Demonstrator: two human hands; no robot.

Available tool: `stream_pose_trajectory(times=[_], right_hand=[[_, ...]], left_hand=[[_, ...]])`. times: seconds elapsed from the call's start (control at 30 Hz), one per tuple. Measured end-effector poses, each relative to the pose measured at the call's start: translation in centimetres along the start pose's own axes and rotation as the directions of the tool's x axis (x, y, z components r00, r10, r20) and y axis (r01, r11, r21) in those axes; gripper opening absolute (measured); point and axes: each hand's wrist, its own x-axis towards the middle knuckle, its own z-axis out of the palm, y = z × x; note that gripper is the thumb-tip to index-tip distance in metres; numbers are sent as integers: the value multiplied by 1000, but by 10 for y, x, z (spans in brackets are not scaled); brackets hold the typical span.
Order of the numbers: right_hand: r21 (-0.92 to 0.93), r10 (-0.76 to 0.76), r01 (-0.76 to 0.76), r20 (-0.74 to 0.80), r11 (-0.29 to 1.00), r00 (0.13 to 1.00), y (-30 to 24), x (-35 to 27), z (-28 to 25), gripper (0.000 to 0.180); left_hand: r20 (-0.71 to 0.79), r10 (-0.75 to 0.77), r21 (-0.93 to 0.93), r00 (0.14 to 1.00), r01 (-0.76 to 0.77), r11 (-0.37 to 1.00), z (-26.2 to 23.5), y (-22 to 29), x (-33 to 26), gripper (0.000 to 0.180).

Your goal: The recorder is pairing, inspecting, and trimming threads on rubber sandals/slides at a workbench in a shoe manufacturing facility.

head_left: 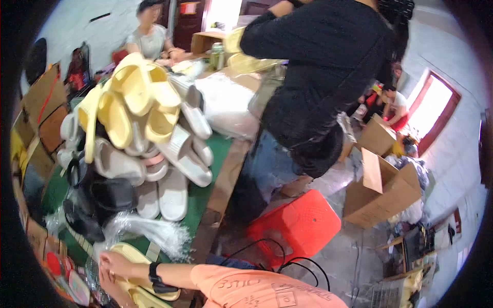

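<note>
My right hand (117,265), with a black watch (158,277) on its wrist, reaches across yellow slippers (134,251) at the lower left. Its fingers are curled closed. My left hand (109,286) is just below, its fingers bent up against those of the right. Whatever is pinched between them is too small and blurred to make out; clear plastic shows beside them. Another yellow slipper (146,299) lies under my right forearm. Just beyond my hands is a bunch of clear plastic bags (149,228), next to black slippers (112,194).
Yellow slippers (131,84) top a tall heap with white slippers (173,194) on the green table (197,208). A person in black (323,77) stands beside the table. A red stool (303,226) and open cardboard box (382,197) are to the right. Other people sit farther back.
</note>
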Motion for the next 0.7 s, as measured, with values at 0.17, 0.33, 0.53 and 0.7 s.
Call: stream_pose_trajectory(times=[0.17, 0.33, 0.53, 0.7], right_hand=[[-372, -148, 148, 27, 916, 989, -105, -44, -50, 9], [-562, 127, 95, 343, 822, 931, -95, -91, -60, 20], [-641, 85, 238, 430, 730, 899, -43, -102, -19, 43], [-531, 8, 255, 442, 808, 897, -78, -87, -17, 34]], left_hand=[[90, -144, 64, 985, 139, 988, 26, 57, -20, 34], [-56, -190, -194, 980, 176, 965, 44, 75, -17, 34], [-154, -116, -306, 981, 65, 950, 31, 141, -37, 35], [-317, -27, -394, 948, -106, 913, 14, 177, -66, 27]])
